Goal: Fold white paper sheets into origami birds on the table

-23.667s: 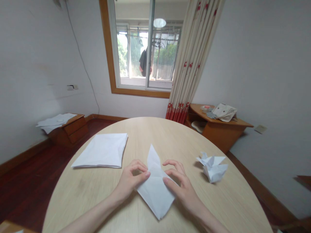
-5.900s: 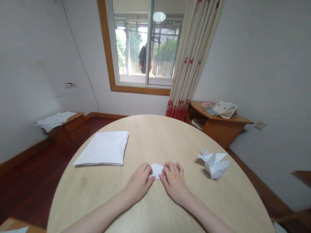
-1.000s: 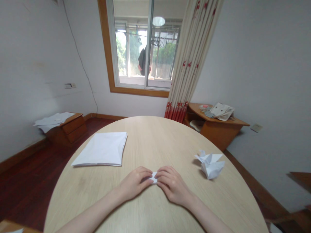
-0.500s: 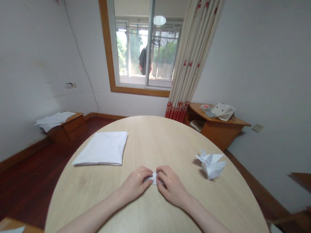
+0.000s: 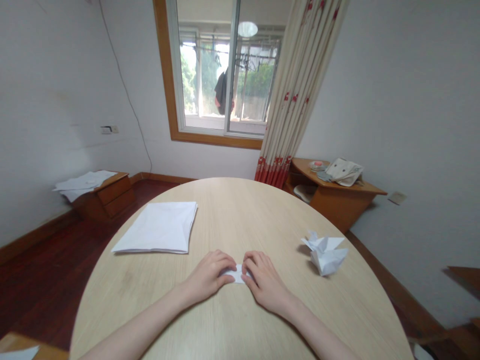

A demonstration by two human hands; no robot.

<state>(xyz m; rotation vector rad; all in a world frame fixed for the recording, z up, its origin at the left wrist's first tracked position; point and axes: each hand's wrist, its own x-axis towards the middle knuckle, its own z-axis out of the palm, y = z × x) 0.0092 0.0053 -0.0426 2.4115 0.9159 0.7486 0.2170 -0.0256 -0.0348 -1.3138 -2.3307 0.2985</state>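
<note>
Between my hands, low on the table, lies a small folded piece of white paper [image 5: 238, 274]. My left hand [image 5: 213, 271] grips its left end with curled fingers and thumb. At the other end, my right hand [image 5: 263, 278] pinches the paper in the same way. Only the middle strip of the paper shows; both ends are hidden under my fingers. Off to the right sit folded white paper shapes [image 5: 325, 254] with pointed tips. A stack of white paper sheets [image 5: 156, 227] lies flat to the left.
The round wooden table [image 5: 240, 200] fills the middle of the view. Behind it on the right is a wooden corner desk [image 5: 333, 205] holding a cloth bag [image 5: 343, 171]. A low cabinet [image 5: 112, 195] with papers on top stands at the left wall.
My hands have shifted slightly apart, so a little more of the small paper's middle shows. The stack and the folded shapes lie where they were.
</note>
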